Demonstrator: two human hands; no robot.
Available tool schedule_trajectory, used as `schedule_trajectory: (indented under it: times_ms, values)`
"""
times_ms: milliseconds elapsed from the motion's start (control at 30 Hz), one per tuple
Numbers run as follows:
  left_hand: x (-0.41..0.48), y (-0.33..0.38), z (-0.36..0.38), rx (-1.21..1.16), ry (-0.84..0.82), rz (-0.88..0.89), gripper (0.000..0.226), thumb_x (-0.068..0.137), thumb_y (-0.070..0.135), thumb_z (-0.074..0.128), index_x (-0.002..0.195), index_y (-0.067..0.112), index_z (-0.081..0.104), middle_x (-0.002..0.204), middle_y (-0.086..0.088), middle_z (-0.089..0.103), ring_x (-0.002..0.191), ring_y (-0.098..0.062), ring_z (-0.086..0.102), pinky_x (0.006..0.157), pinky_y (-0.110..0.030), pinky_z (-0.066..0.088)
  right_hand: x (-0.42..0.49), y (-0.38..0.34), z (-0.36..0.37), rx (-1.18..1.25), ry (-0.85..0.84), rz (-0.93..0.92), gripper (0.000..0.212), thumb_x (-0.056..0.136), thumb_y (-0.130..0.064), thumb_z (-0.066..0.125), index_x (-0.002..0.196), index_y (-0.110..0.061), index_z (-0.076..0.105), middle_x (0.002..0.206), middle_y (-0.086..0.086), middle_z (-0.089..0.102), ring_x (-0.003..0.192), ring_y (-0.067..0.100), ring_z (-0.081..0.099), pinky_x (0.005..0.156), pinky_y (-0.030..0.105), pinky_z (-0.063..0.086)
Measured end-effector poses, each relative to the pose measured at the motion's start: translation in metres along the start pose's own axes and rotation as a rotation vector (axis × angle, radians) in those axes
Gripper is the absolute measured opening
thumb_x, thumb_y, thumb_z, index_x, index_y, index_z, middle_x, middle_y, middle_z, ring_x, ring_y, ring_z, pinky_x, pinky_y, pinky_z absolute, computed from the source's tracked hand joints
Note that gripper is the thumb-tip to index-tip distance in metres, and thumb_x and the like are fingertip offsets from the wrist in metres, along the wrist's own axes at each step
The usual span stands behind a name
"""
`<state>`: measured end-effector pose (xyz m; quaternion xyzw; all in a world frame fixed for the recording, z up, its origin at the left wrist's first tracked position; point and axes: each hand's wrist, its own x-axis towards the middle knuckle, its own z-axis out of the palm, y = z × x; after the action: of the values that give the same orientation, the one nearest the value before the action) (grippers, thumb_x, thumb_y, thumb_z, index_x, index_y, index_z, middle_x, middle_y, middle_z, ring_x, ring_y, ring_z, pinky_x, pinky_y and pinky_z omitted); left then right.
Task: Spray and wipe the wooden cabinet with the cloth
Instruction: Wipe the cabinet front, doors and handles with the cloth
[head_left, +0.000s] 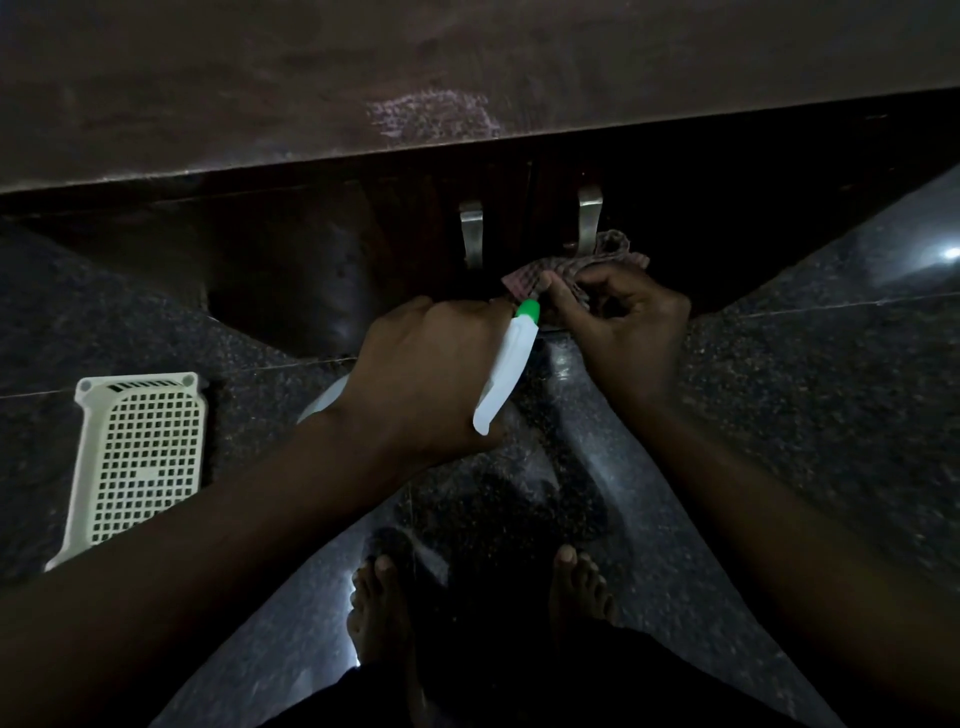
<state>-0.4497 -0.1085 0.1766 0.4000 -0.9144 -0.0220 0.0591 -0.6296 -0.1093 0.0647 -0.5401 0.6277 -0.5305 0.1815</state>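
My bare feet (384, 608) sit at the bottom centre on the dark speckled floor (779, 415). At lower left lies a white perforated basket (140, 457), flat on that floor, well apart from my hands.

Centre frame now: my left hand (431, 374) is curled tight round the spray bottle (506, 369), its white head sticking out past my knuckles and its green nozzle (529, 310) pointing up towards the cabinet. Just beside it, my right hand (623, 332) has fingers bent and thumb pinching the checked cloth (571, 270), which bunches up against the dark cabinet door (311, 260), touching the foot of the right metal handle (589, 218). The left metal handle (471, 234) hangs near it.

Across the top, the wooden cabinet top (208, 78) shows a pale streaky patch (431, 114).
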Motion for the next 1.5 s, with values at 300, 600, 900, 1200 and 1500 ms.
schedule_trajectory:
  times_ms: [300,600,900,1200,1500]
  values:
    - [0.003,0.002,0.0,-0.084,0.003,-0.05,0.047,0.048,0.014,0.067,0.079,0.025,0.034,0.054,0.002,0.052,0.041,-0.026,0.05,0.049,-0.017,0.022,0.01,-0.019,-0.01,0.084,0.07,-0.086,0.021,0.085,-0.025,0.078,0.077,-0.007,0.072,0.073,0.005,0.069,0.067,0.01,0.064,0.062,0.022,0.047]
    - [0.003,0.0,-0.002,-0.061,-0.014,-0.055,0.02,0.059,0.022,0.056,0.074,0.018,0.045,0.058,0.001,0.054,0.046,-0.028,0.053,0.05,-0.021,0.021,0.021,-0.04,-0.008,0.13,0.112,0.016,0.018,0.085,-0.028,0.079,0.081,-0.013,0.07,0.073,-0.003,0.067,0.066,0.002,0.06,0.06,0.023,0.046]
    - [0.003,-0.002,-0.004,-0.09,-0.015,-0.055,0.019,0.057,0.022,0.052,0.074,0.017,0.044,0.054,0.001,0.051,0.04,-0.027,0.048,0.048,-0.017,0.019,0.012,-0.027,-0.009,0.144,0.033,0.069,0.016,0.084,-0.023,0.078,0.08,-0.011,0.068,0.072,0.009,0.069,0.066,0.023,0.068,0.058,0.04,0.054]
    - [0.004,-0.002,-0.013,-0.067,0.009,-0.055,0.01,0.063,0.023,0.048,0.071,0.016,0.047,0.053,0.001,0.053,0.039,-0.026,0.049,0.046,-0.014,0.009,0.035,-0.058,-0.013,0.049,0.161,-0.03,0.021,0.086,-0.025,0.076,0.082,-0.005,0.073,0.077,0.005,0.072,0.071,0.006,0.065,0.067,0.021,0.049]
    - [-0.006,-0.016,-0.046,-0.029,0.02,-0.063,0.03,0.05,0.019,0.066,0.075,0.016,0.049,0.056,-0.001,0.055,0.042,-0.029,0.052,0.048,-0.02,0.024,0.044,-0.09,-0.009,-0.054,0.021,-0.274,0.015,0.087,-0.028,0.076,0.082,-0.015,0.072,0.076,-0.008,0.068,0.07,0.002,0.064,0.066,0.018,0.05]
